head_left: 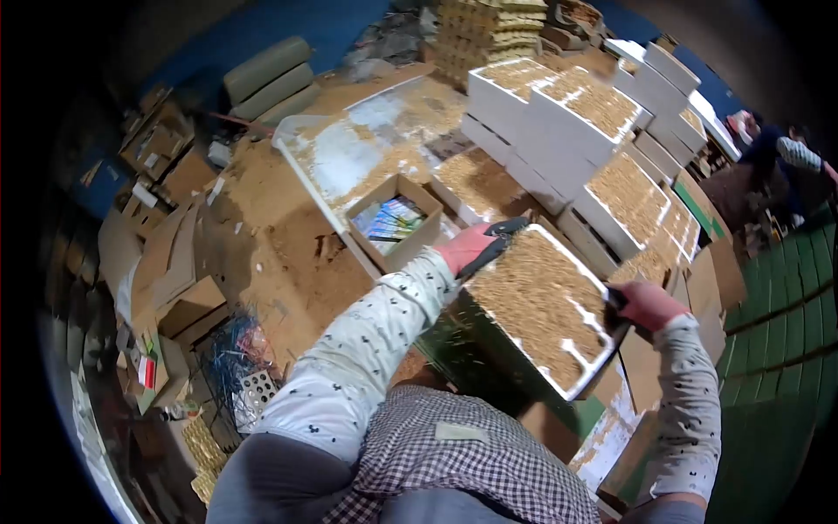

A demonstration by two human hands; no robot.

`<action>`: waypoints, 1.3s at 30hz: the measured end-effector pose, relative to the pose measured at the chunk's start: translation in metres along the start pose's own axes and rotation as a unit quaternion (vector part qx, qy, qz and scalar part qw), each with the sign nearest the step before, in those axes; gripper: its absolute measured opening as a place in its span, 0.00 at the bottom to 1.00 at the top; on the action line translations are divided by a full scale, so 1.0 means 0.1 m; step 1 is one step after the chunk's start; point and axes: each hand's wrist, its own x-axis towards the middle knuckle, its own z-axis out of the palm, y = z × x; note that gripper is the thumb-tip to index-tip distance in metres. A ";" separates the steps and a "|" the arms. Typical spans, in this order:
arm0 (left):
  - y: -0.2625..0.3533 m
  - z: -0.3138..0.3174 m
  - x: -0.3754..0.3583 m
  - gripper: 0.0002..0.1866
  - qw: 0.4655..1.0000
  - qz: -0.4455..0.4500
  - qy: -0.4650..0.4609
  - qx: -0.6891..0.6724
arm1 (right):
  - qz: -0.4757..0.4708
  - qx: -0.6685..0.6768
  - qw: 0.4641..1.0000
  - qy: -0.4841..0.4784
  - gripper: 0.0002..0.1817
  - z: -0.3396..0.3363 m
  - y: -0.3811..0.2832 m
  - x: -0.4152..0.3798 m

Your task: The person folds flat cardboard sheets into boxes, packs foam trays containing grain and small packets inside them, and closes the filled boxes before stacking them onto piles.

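Observation:
In front of my body a box [502, 354] with a white rim and a dark side is full to the top with loose tan husks or sawdust [532, 288]. My left hand [480, 249], in a pink glove with black fingers, is closed on its far left corner. On the right edge, my right hand [653, 306] in a matching glove grips the same box, its fingertips partly hidden. White patches show through the filling near the right rim. Small bits are scattered in the air by the left side.
Stacked white boxes [563, 131] topped with the same filling stand ahead and right. A cardboard box [397, 249] holds colourful printed packets. Flattened cardboard [166, 271] and tangled blue strands [236, 358] lie left. Green slatted panels [781, 297] stand right. Another person [781, 162] is at far right.

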 end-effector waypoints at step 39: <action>0.29 -0.60 -0.23 0.23 0.877 0.165 0.276 0.358 | 0.383 -0.036 0.832 0.400 0.23 0.96 0.24 -1.88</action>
